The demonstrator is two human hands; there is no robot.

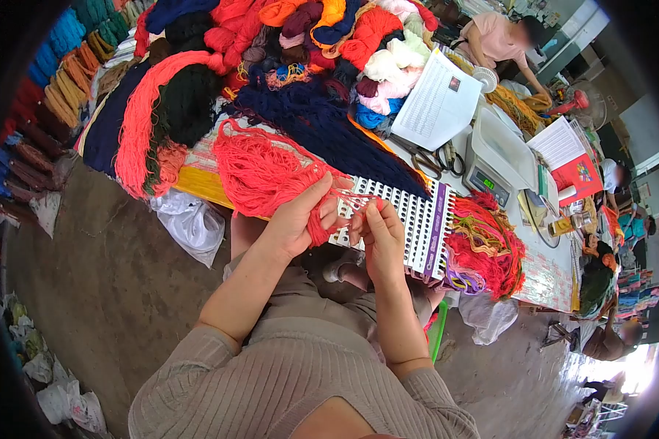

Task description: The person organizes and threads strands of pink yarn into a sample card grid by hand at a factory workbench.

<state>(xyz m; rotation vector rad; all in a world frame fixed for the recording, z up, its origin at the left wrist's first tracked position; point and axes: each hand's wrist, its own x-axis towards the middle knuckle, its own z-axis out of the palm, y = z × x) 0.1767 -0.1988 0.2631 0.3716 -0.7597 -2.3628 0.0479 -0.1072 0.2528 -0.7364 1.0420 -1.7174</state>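
Observation:
My left hand (299, 219) is closed around a hank of coral-red yarn (260, 172), whose loose bulk spreads over the table's edge to the left. From that hand several thin strands stretch across to my right hand (379, 228), which pinches them between thumb and fingers. Below and behind my right hand lies a white card punched with rows of holes (399, 212), with a purple printed strip (437, 230) on its right side. Bundles of red, yellow and purple thread (487, 245) hang from the card's right edge. Dark navy yarn (329, 132) lies just beyond my hands.
Mixed yarn hanks (300, 36) pile up at the back. A printed sheet (438, 99), scissors (450, 162) and a digital scale (488, 183) with a clear tub stand to the right. A person (501, 40) leans over the table's far side. White plastic bags (192, 227) hang below the edge.

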